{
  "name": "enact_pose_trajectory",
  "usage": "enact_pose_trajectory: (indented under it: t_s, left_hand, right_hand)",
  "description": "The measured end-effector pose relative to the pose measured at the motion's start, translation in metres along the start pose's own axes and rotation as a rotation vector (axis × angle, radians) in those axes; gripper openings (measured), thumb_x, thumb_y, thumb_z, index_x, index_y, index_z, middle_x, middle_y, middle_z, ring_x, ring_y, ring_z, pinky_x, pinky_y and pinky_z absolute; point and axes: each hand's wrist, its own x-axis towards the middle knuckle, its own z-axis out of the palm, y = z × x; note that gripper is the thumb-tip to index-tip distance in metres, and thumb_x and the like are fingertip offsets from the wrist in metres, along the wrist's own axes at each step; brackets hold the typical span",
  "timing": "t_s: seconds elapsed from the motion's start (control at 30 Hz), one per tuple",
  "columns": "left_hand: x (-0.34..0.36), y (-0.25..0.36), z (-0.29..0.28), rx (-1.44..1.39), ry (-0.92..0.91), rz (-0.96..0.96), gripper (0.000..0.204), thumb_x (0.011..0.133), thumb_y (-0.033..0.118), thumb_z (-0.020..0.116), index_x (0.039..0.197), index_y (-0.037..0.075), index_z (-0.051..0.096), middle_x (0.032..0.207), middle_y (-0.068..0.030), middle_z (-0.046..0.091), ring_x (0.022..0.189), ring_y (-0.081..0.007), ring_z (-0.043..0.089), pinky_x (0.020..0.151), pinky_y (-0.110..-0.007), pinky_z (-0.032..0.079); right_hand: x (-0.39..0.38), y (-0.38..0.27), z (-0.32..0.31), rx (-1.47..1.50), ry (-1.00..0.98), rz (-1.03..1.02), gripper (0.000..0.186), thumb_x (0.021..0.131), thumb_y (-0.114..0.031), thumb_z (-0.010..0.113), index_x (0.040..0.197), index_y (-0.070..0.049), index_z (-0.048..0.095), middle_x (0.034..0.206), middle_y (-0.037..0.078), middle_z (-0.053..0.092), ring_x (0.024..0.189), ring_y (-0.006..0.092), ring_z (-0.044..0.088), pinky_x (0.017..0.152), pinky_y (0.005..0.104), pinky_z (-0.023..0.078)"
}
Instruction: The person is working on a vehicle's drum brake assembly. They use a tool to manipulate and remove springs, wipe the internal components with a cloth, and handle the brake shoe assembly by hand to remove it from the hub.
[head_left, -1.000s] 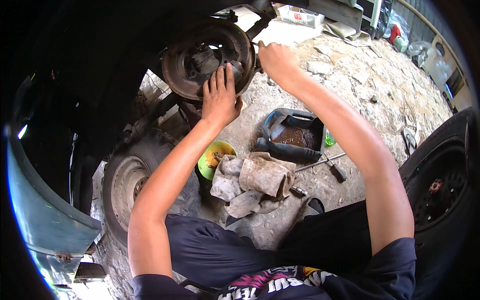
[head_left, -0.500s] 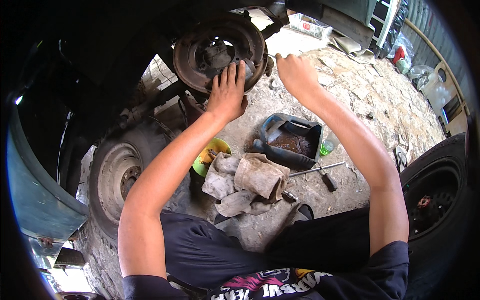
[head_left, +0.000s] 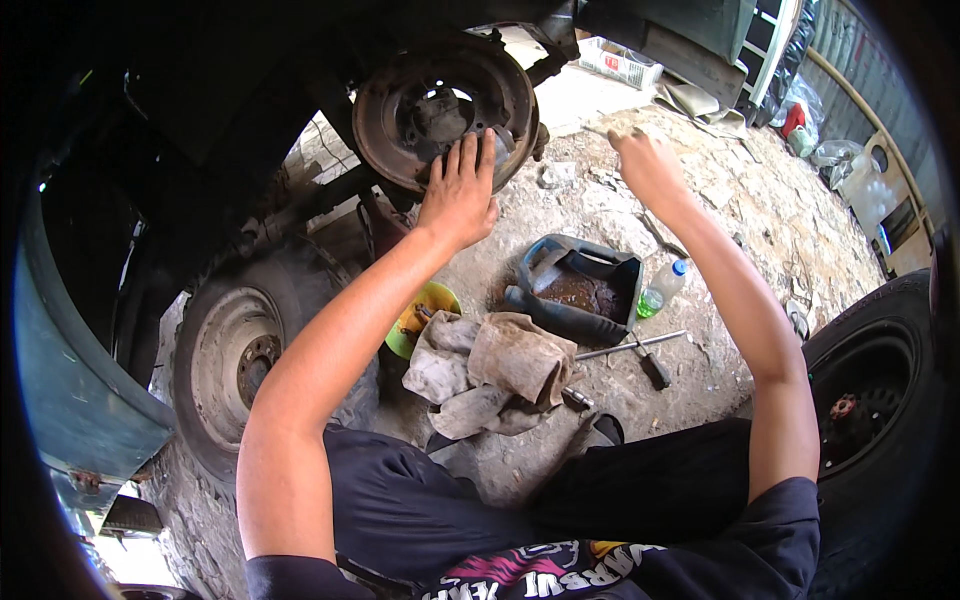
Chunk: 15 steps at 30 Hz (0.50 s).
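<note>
A rusty, round brake drum (head_left: pixel 372 130) hangs under the dark vehicle body at the top centre. My left hand (head_left: pixel 458 195) lies against its lower rim, fingers stretched out, beside a rounded grey part (head_left: pixel 502 146) inside it. My right hand (head_left: pixel 650 165) is closed, out to the right of the drum and apart from it. From its fingers a thin, light-coloured tool (head_left: pixel 597 130) points toward the drum; most of it is hidden in the fist, so its kind is unclear.
On the ground are a cut-open blue container (head_left: pixel 580 325) with dirty liquid, a bottle of green liquid (head_left: pixel 660 290), dirty rags (head_left: pixel 520 355), a yellow-green bowl (head_left: pixel 440 297), a metal bar (head_left: pixel 640 344) and a black-handled tool (head_left: pixel 655 372). Wheels stand left (head_left: pixel 235 350) and right (head_left: pixel 870 390).
My right hand has moved right and slightly down, taking the thin tool away from the drum's edge. My left hand stays on the drum, which sits slightly lower in view.
</note>
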Motion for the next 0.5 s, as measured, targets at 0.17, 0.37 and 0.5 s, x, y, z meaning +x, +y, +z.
enact_pose_trajectory:
  t_s: [0.17, 0.37, 0.5]
  left_hand:
    - [0.004, 0.006, 0.002, 0.015, 0.013, -0.02, 0.092, 0.081, 0.025, 0.066, 0.151, -0.002, 0.012, 0.146, -0.027, 0.031, 0.134, -0.0391, 0.035, 0.109, -0.051, 0.028]
    - [0.004, 0.001, 0.003, 0.023, -0.07, -0.042, 0.09, 0.084, 0.026, 0.062, 0.152, -0.001, 0.01, 0.15, -0.0279, 0.027, 0.137, -0.039, 0.033, 0.111, -0.054, 0.027]
    - [0.008, 0.0, 0.003, -0.084, -0.003, -0.064, 0.084, 0.083, 0.025, 0.066, 0.149, 0.001, 0.02, 0.142, -0.0261, 0.037, 0.131, -0.0396, 0.038, 0.109, -0.052, 0.028]
  right_hand:
    - [-0.014, 0.021, 0.004, 0.265, 0.073, 0.019, 0.023, 0.087, -0.008, 0.053, 0.101, -0.004, 0.07, 0.08, 0.025, 0.066, 0.078, 0.0406, 0.066, 0.073, 0.0482, 0.053]
    - [-0.006, -0.002, 0.012, 0.34, 0.013, -0.071, 0.018, 0.085, -0.012, 0.057, 0.086, 0.0, 0.069, 0.077, 0.028, 0.065, 0.076, 0.0435, 0.065, 0.074, 0.05, 0.053]
    - [0.015, -0.006, 0.028, 0.24, -0.09, -0.037, 0.018, 0.082, -0.01, 0.058, 0.081, 0.005, 0.068, 0.078, 0.028, 0.066, 0.078, 0.0436, 0.066, 0.073, 0.049, 0.055]
